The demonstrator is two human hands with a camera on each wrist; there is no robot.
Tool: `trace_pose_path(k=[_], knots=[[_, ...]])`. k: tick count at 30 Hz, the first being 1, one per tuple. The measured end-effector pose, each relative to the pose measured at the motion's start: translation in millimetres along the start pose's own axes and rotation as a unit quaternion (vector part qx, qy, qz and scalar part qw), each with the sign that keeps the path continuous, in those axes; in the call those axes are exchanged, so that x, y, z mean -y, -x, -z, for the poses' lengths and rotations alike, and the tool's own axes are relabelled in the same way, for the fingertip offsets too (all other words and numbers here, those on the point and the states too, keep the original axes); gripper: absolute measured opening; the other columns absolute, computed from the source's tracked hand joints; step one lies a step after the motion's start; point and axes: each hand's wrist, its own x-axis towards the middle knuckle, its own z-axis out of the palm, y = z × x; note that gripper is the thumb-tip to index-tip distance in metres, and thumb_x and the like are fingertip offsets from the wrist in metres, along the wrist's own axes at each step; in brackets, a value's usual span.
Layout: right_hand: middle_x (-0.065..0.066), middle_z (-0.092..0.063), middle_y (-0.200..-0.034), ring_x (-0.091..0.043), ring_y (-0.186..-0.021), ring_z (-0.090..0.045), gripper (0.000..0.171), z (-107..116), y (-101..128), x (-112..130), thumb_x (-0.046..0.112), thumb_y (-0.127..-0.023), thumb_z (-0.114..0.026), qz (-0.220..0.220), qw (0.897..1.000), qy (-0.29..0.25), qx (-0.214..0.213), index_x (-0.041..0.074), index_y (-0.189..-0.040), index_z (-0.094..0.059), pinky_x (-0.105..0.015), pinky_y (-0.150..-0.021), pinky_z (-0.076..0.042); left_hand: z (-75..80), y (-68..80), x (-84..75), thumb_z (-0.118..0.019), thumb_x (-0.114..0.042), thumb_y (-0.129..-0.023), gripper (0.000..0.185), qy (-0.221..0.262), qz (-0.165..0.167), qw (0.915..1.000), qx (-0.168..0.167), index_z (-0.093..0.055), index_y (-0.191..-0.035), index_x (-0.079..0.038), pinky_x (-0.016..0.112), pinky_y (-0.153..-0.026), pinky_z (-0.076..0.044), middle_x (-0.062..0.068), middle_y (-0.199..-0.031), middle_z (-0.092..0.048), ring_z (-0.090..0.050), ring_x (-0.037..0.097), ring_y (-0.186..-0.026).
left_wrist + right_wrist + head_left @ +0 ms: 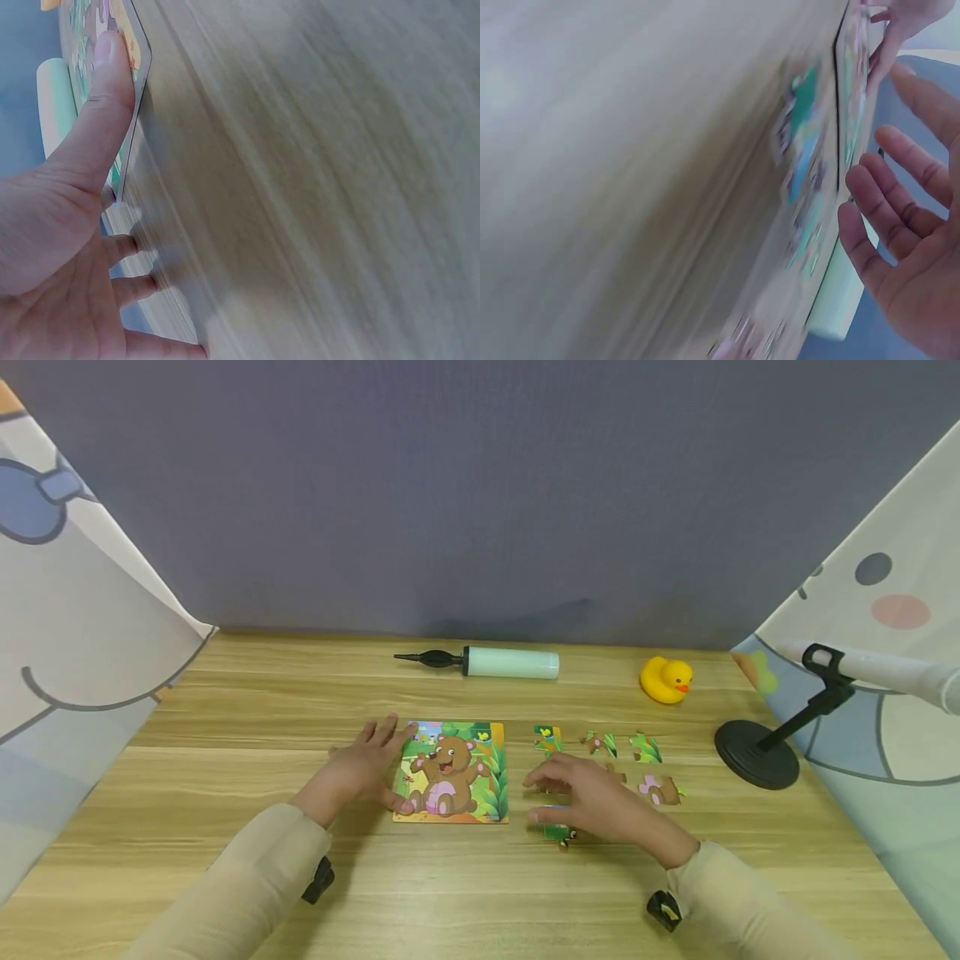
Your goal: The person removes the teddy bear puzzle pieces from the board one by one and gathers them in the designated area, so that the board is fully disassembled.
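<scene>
A square bear puzzle board (pixel 451 772) lies flat on the wooden table (pixel 247 735). My left hand (pixel 372 762) rests spread beside its left edge, with the thumb (pixel 105 90) pressing on the near left corner of the board (pixel 139 66). Several loose puzzle pieces lie to the right, one at the far left of the row (pixel 547 737), a pink and brown one (pixel 660 789), and a green one (pixel 559 834) under my right hand (pixel 585 793). That hand hovers over them with straight fingers (pixel 889 217) and holds nothing. In the right wrist view the pieces (pixel 802 150) are blurred.
A mint hand pump (pixel 491 662) with a black nozzle lies at the back centre. A yellow rubber duck (pixel 665 680) sits at the back right. A black round stand (pixel 756 755) holding a white tube stands at the right. Patterned cloth hangs on both sides.
</scene>
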Motion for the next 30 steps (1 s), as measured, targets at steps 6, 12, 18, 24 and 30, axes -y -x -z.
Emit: trace_pose_path(k=[6,12,18,24,30], knots=[[-0.001,-0.062,-0.107,-0.019,-0.091,-0.059,0.032,-9.1,-32.5,13.6,0.028,-0.091,-0.079,-0.015,1.0,-0.003,0.004,0.01,-0.117,-0.071,-0.032,-0.078,-0.052,0.5,0.1,-1.7,-0.089,-0.049,-0.068,0.125,-0.002,0.004,1.0,0.001,-0.018,-0.163,-0.009,0.089,-0.093,-0.022,0.028,-0.166,-0.007,-0.01,0.056,-0.149],[-0.002,-0.064,-0.102,-0.018,-0.089,-0.058,0.031,-18.8,-65.8,28.6,0.025,-0.09,-0.08,-0.021,1.0,-0.007,0.013,0.011,-0.116,-0.073,-0.03,-0.076,-0.049,2.7,0.5,-2.9,-0.09,-0.048,-0.067,0.126,-0.003,0.011,0.9999,0.005,-0.018,-0.163,-0.009,0.089,-0.094,-0.023,0.028,-0.166,-0.006,-0.009,0.056,-0.149],[-0.004,-0.064,-0.102,-0.015,-0.085,-0.058,0.024,-27.9,-90.7,39.1,0.02,-0.091,-0.078,-0.029,0.998,-0.04,0.027,0.009,-0.112,-0.073,-0.029,-0.074,-0.051,3.7,0.4,-4.7,-0.09,-0.049,-0.068,0.125,-0.004,0.011,0.9999,0.007,-0.018,-0.162,-0.008,0.089,-0.092,-0.025,0.028,-0.166,-0.006,-0.009,0.056,-0.149],[-0.004,-0.06,-0.093,-0.016,-0.084,-0.051,0.022,-37.3,-108.8,46.9,0.017,-0.091,-0.076,-0.039,0.998,-0.005,0.047,0.013,-0.112,-0.075,-0.028,-0.069,-0.047,4.9,-0.1,-7.1,-0.089,-0.05,-0.068,0.125,-0.011,0.018,0.9997,0.011,-0.018,-0.163,-0.009,0.09,-0.09,-0.026,0.027,-0.166,-0.006,-0.009,0.056,-0.149],[-0.001,-0.055,-0.089,-0.014,-0.08,-0.046,0.019,-44.8,-120.6,56.5,0.021,-0.093,-0.075,-0.04,0.995,0.082,0.044,0.013,-0.111,-0.075,-0.027,-0.066,-0.044,5.7,-0.9,-7.1,-0.09,-0.052,-0.068,0.126,-0.024,0.027,0.9992,0.016,-0.018,-0.163,-0.01,0.089,-0.089,-0.029,0.026,-0.167,-0.006,-0.01,0.055,-0.149]])
